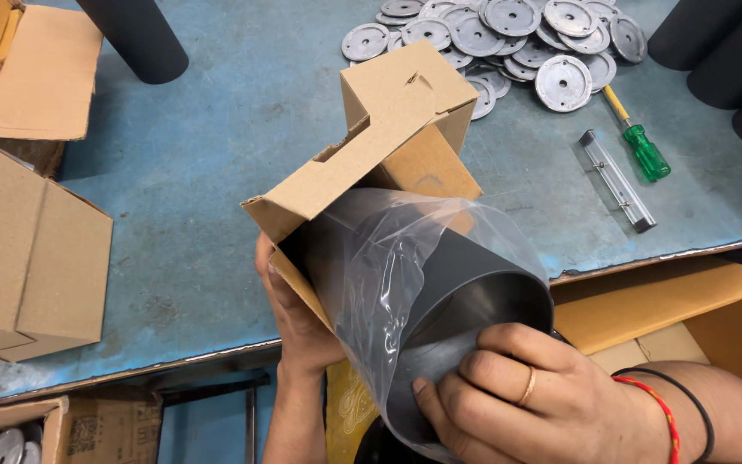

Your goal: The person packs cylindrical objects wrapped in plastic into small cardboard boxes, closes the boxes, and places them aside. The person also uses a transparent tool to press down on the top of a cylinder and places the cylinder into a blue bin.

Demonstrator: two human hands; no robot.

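My left hand [295,320] grips a small brown cardboard box [388,129] from below, tilted with its open end toward me. A black cylinder [465,283] wrapped in a clear plastic bag [388,258] sticks partway out of the box's open end. My right hand [526,395] holds the near rim of the cylinder, fingers curled over the edge. The right hand has a ring on one finger, with red and black bands at the wrist.
A blue worktable [216,155] holds a pile of round metal discs [508,39], a green-handled screwdriver [641,146] and a metal bar [618,180]. Black cylinders [135,34] stand at the back. Cardboard boxes [27,249] sit at left; an open carton [689,318] lies below right.
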